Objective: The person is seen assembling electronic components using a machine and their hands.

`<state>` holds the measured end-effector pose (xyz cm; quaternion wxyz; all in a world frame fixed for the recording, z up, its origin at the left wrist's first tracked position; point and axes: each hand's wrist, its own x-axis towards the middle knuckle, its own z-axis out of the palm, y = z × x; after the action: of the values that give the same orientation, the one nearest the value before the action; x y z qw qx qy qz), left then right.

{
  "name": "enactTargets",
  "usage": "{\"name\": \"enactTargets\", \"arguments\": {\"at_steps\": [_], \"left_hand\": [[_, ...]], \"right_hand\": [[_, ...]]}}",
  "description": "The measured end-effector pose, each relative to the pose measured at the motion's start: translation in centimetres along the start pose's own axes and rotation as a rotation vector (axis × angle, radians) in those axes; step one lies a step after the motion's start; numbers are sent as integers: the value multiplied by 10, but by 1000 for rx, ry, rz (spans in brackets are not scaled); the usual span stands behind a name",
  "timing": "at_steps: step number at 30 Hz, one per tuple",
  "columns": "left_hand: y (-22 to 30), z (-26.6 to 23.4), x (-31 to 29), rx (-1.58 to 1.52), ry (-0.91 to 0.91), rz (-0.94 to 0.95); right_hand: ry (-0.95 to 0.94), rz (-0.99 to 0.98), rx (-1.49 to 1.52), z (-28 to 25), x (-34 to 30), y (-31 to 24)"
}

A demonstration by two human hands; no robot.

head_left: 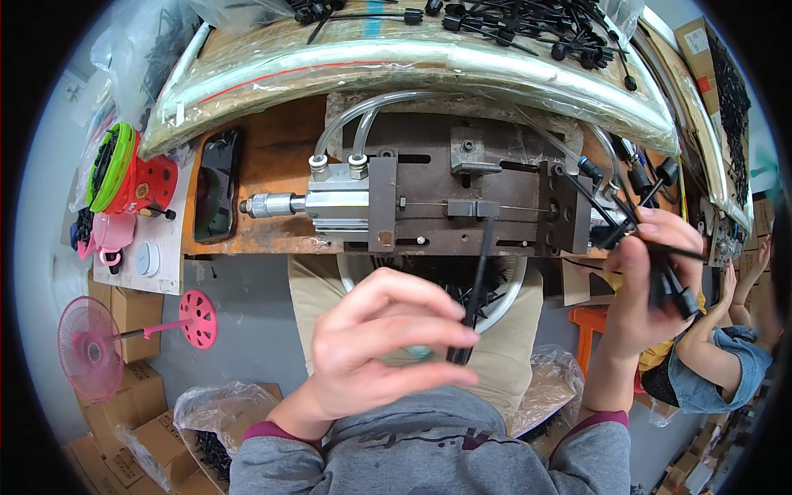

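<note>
My left hand [388, 342] is in front of the bench fixture, its thumb and index finger around the lower end of a black plastic stem [478, 285]. The stem stands nearly upright in view, its thin tip by the small metal block [472, 209] in the middle of the fixture. Slight blur softens the fingertips. At the fixture's right end, my right hand [648, 276] is closed on a bunch of black plastic stems [664, 285] with knobbed ends. A metal air cylinder [338, 202] with clear hoses forms the fixture's left side.
A white basin [518, 285] with black pieces is between my legs. Plastic-wrapped shelf [412, 70] above holds many black stems. A phone [216, 186], red-green basket [153, 177] and pink fan [91, 348] are left. Another person's arm [709, 355] shows at right.
</note>
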<state>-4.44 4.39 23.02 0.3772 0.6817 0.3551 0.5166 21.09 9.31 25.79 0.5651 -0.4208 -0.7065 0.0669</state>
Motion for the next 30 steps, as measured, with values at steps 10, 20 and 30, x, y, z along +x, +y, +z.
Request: {"name": "enactTargets", "arguments": {"at_steps": [10,20,30], "left_hand": [[-49,44,3,700,8,197],[-47,41,21,790,-28,171],[-40,39,21,840,-91,122]], "right_hand": [[-14,567,508,-5,-15,-14],[-52,696,587,0,-24,-11],[-81,790,690,0,-36,-15]]}}
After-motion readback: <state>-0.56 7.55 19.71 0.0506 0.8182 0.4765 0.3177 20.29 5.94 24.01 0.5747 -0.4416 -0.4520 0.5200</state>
